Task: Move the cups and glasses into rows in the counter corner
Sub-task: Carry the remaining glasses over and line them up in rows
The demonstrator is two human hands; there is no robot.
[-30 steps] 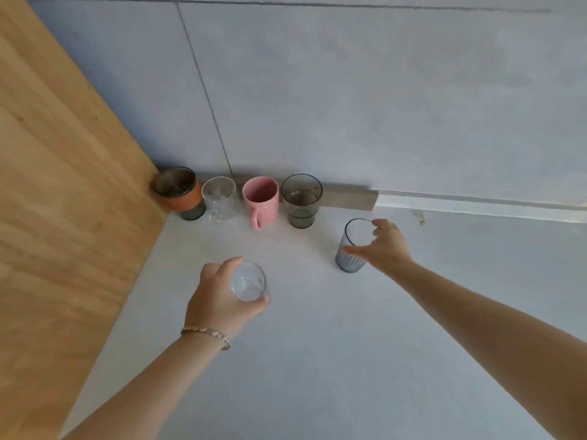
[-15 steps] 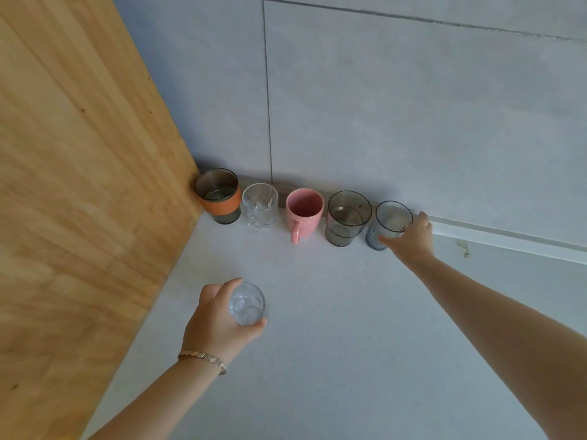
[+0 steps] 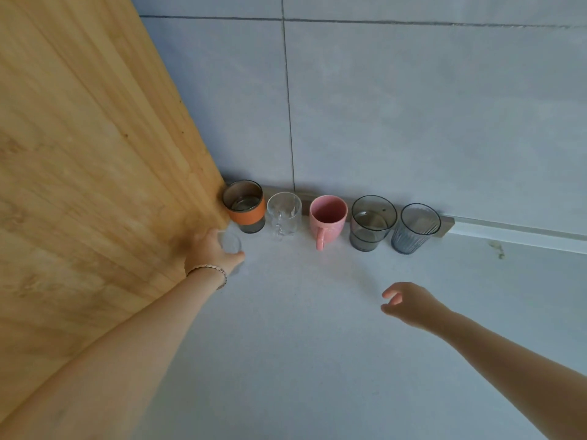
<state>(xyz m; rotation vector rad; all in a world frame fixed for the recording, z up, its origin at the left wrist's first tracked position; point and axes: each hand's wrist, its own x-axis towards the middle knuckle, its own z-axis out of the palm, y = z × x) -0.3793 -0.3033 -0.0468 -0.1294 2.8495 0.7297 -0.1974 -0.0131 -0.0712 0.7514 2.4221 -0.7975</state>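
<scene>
Along the back wall stands a row: a glass cup with an orange band (image 3: 246, 208) in the corner, a clear glass mug (image 3: 283, 214), a pink mug (image 3: 327, 217), a smoky grey glass (image 3: 371, 222) and a ribbed blue-grey glass (image 3: 414, 228). My left hand (image 3: 209, 252) is closed around a small clear glass (image 3: 231, 243), just in front of the orange-banded cup and beside the wooden panel. My right hand (image 3: 409, 304) hovers over the counter in front of the row, fingers apart, holding nothing.
A tall wooden side panel (image 3: 95, 173) forms the left wall of the corner. Grey tiled wall (image 3: 413, 106) runs behind the row. The pale counter (image 3: 317, 360) stretches toward me and to the right.
My left hand carried the small clear glass forward and left, up to the orange-banded cup. My right hand let go of the ribbed glass at the row's right end and pulled back.
</scene>
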